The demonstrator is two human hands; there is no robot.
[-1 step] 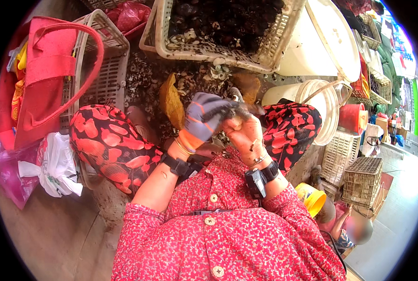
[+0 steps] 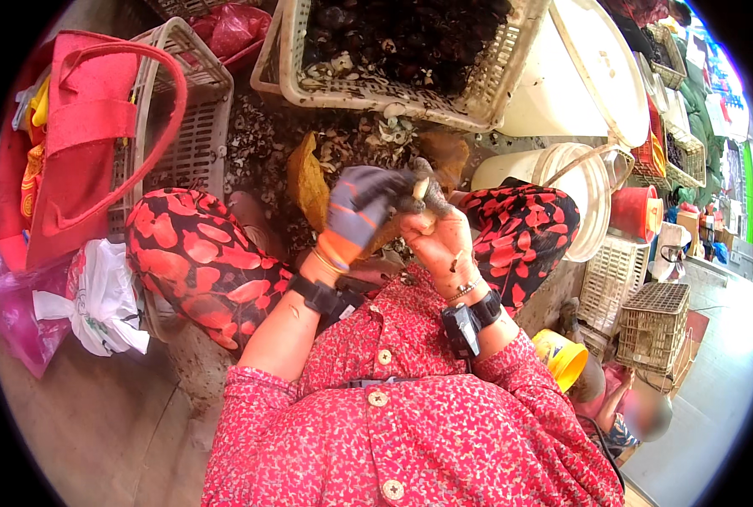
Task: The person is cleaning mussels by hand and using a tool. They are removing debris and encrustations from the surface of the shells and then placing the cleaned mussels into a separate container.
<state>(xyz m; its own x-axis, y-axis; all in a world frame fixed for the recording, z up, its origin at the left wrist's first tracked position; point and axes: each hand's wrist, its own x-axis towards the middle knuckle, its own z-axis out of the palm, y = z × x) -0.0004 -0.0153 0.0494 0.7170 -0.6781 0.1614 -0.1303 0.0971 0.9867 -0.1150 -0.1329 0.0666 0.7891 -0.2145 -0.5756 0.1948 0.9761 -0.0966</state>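
My left hand wears a grey glove with an orange cuff. Its fingers are curled and smeared by motion, so what they hold is hidden. Touching or almost touching it is my right hand, palm bare, with dark coverings on the fingertips. Between its thumb and fingers is a small pale piece, too small to name. Beyond both hands, a pale plastic crate holds many dark round pieces that look like water chestnuts. Pale and dark scraps litter the ground between my knees.
At left are a red tote bag, a slatted crate and a white plastic bag. To the right stand a large white bucket, a smaller one and a yellow bucket. Another person sits at lower right.
My left hand has drawn slightly left, away from my right fingers. The dark-covered fingers of my right hand are now raised and the pale piece shows between them.
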